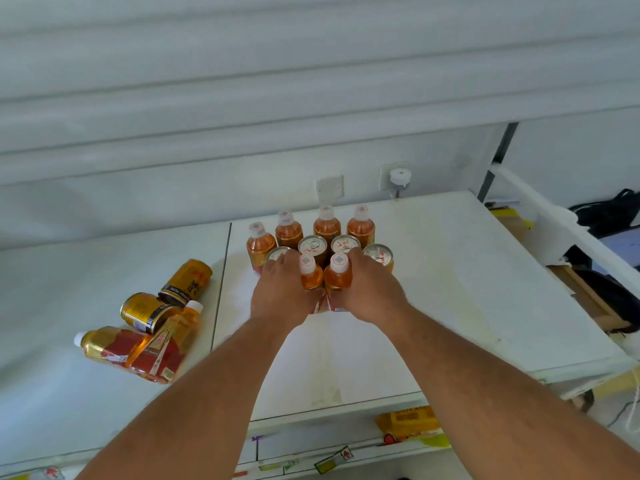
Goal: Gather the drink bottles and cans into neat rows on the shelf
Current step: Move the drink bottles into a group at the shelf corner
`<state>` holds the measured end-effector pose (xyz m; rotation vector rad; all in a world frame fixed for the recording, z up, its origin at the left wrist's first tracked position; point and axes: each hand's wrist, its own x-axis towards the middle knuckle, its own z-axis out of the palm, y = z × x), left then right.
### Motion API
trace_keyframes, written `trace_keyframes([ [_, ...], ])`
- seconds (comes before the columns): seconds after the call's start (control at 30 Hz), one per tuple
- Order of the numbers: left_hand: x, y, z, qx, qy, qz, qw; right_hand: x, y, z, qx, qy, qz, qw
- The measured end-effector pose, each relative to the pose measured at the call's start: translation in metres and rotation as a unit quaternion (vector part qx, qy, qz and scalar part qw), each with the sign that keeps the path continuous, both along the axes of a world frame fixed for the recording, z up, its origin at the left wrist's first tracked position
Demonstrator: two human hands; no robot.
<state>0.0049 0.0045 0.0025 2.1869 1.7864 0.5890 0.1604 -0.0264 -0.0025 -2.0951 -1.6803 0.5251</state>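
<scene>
Starting far left: two gold cans (166, 299) and two bottles (138, 348) lying tipped on the shelf (450, 289), well apart from the rows. Mid-step now, left hand (280, 292) wrapped round one front bottle (309, 273), right hand (367, 289) round the other (338, 273), just before the upright cans (329, 245). Next up probably: squaring these, then fetching strays

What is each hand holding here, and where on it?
Left hand grips the left front bottle around its body; right hand grips the right front bottle likewise.

Upright bottles (325, 223) stand behind cans (329, 245); toppled drinks (152, 323) lie well left on the shelf (450, 289).
</scene>
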Motion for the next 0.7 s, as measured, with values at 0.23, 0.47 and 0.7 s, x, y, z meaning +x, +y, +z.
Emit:
trace_keyframes([
  [0.23, -0.003, -0.024, 0.026, -0.008, -0.023, -0.035, 0.999, 0.004, -0.033, 0.023, 0.025, 0.019, -0.006, 0.999],
  [0.47, 0.007, -0.042, 0.02, -0.112, -0.144, -0.077, 0.98, 0.033, -0.081, 0.048, 0.051, 0.004, -0.052, 0.997],
  [0.7, 0.059, -0.083, 0.051, -0.088, -0.179, -0.086, 0.976, 0.086, -0.117, 0.059, 0.066, 0.098, -0.082, 0.99],
])
